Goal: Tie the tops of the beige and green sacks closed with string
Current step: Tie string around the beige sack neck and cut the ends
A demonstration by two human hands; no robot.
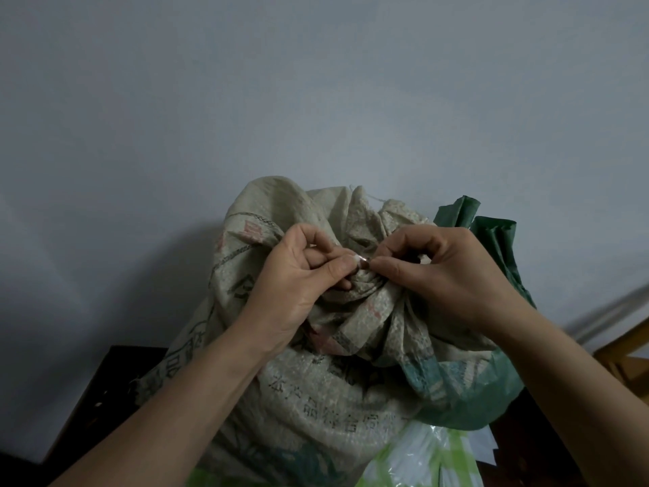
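A full beige woven sack (316, 398) with dark printed characters stands in the middle, its top gathered into a bunched neck (365, 286). My left hand (298, 275) and my right hand (446, 275) meet at that neck. Each pinches an end of a pale string (361, 259) between thumb and fingers, the string stretched short between them against the gathered cloth. A green sack (491, 391) stands behind and to the right of the beige one, its open top (467, 212) sticking up loose.
A plain grey wall (316, 100) fills the upper view. Dark furniture (105, 381) stands at the lower left under the sacks. A white and light-green plastic bag (421, 458) lies at the bottom. Wooden pieces (625, 349) show at the right edge.
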